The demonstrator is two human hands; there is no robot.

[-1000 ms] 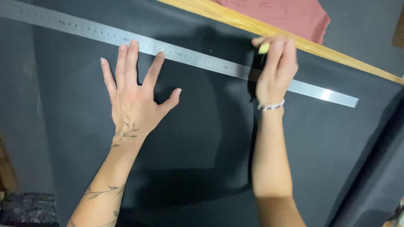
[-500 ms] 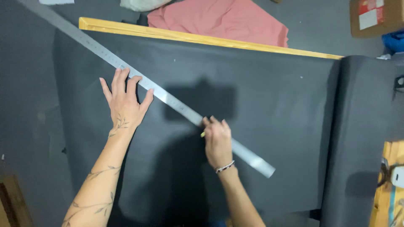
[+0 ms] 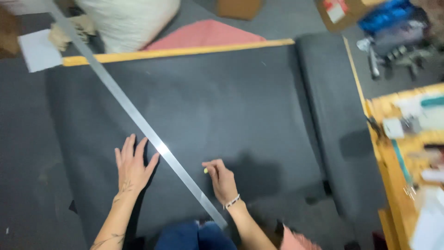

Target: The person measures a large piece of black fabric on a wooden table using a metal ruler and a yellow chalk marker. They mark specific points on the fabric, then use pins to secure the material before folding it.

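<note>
A long steel ruler [image 3: 134, 115] lies diagonally across a sheet of black fabric [image 3: 222, 102] spread on the floor. My left hand [image 3: 132, 166] rests flat on the fabric with fingers spread, its fingertips touching the ruler's left edge. My right hand [image 3: 222, 180] is closed around a small yellow piece of chalk [image 3: 206, 171], its tip on the fabric just right of the ruler. My knees in blue trousers [image 3: 199, 236] show at the bottom edge.
A wooden strip [image 3: 175, 52] borders the fabric's far edge, with pink cloth [image 3: 203, 34] and a white sack [image 3: 129, 21] beyond. The fabric's rolled end [image 3: 323, 115] lies at right. A wooden board [image 3: 407, 153] with tools and papers sits far right. White paper [image 3: 39, 51] lies at left.
The view has swung and pulled back. The ruler now runs steeper across the fabric, and both hands have slid toward its near end, the right hand now off the ruler.
</note>
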